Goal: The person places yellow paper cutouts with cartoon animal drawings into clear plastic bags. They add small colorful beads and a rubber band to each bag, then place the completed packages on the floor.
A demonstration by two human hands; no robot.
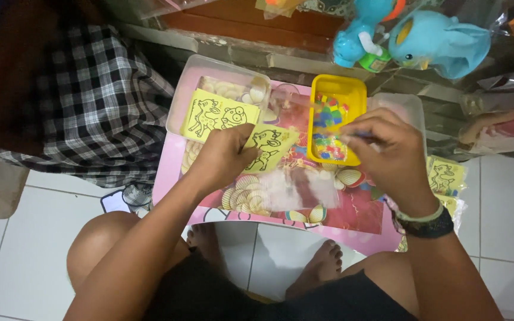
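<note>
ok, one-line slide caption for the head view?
Left hand holds a yellow animal-outline card on a small pink table; right hand reaches at a yellow tray of coloured pieces.

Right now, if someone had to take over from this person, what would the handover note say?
Left hand: fingers pinch a yellow square card with a line-drawn deer, held over the small pink table.
Right hand: fingers closed on a thin clear item, too blurred to identify, beside the yellow rectangular plastic tray of coloured packets.
A second yellow drawing card lies on the clear plastic box to the left.
Done: one card picked up.
Left: neither card shows any colouring yet.
</note>
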